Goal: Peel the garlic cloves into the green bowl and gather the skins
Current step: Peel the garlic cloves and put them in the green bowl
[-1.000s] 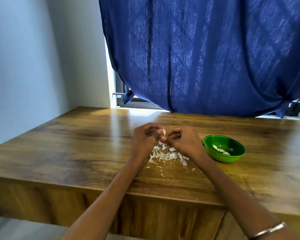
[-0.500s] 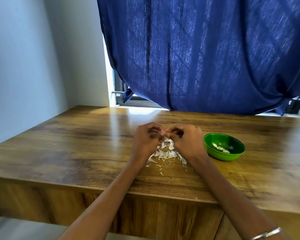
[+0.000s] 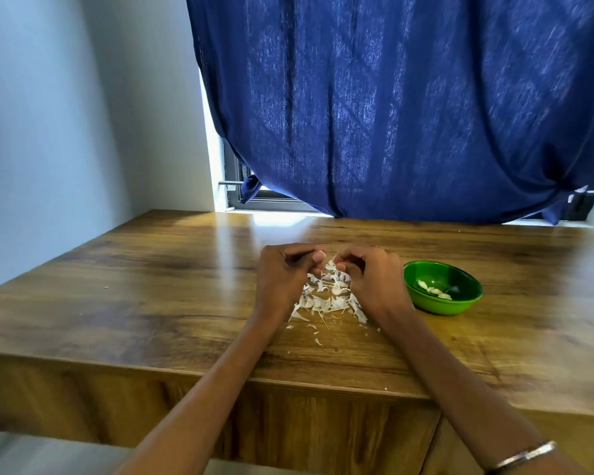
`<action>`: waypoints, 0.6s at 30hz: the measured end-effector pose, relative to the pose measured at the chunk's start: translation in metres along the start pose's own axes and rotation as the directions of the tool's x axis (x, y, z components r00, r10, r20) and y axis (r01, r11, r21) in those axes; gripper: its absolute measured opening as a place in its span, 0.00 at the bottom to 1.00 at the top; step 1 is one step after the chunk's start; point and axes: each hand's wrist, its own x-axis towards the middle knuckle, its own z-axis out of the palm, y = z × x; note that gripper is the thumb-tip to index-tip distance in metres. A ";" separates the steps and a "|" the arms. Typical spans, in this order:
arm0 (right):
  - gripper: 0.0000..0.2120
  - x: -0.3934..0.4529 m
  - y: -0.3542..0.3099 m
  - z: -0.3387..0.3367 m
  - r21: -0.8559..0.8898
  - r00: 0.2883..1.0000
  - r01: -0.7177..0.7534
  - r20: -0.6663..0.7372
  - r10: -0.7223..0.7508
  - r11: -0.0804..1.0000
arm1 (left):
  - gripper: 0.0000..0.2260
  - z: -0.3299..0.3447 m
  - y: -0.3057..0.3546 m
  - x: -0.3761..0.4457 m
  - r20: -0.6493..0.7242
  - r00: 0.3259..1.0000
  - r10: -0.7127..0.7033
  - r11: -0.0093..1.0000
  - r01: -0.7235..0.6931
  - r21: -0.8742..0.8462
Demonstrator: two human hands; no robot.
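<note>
A green bowl (image 3: 443, 287) sits on the wooden table (image 3: 151, 303) at the right, with a few peeled garlic cloves (image 3: 432, 290) inside. A heap of white garlic skins (image 3: 326, 298) lies between my wrists. My left hand (image 3: 282, 272) and my right hand (image 3: 371, 272) meet just above the heap, fingers curled. Between their fingertips they pinch a small garlic clove (image 3: 330, 265), mostly hidden by the fingers, with a flake of skin hanging from it.
A blue curtain (image 3: 391, 104) hangs over the window behind the table. A pale wall (image 3: 48, 132) borders the left side. The table's front edge (image 3: 186, 366) runs under my forearms. Small skin flakes (image 3: 318, 341) are scattered toward that edge.
Both hands have stayed together over the heap, working at the clove; they sit slightly lower and closer to the skins than a second ago. The bowl has not moved.
</note>
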 end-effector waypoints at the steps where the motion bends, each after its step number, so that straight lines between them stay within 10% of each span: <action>1: 0.08 0.000 0.000 0.000 0.026 1.000 -0.007 -0.006 0.007 1.000 | 0.06 0.000 -0.001 0.001 -0.002 1.000 -0.008 1.000 0.008 -0.013; 18: 0.09 -0.005 -0.010 -0.003 0.285 1.000 0.015 0.012 -0.020 0.958 | 0.03 0.003 -0.005 0.001 0.013 0.996 -0.090 0.988 0.091 -0.123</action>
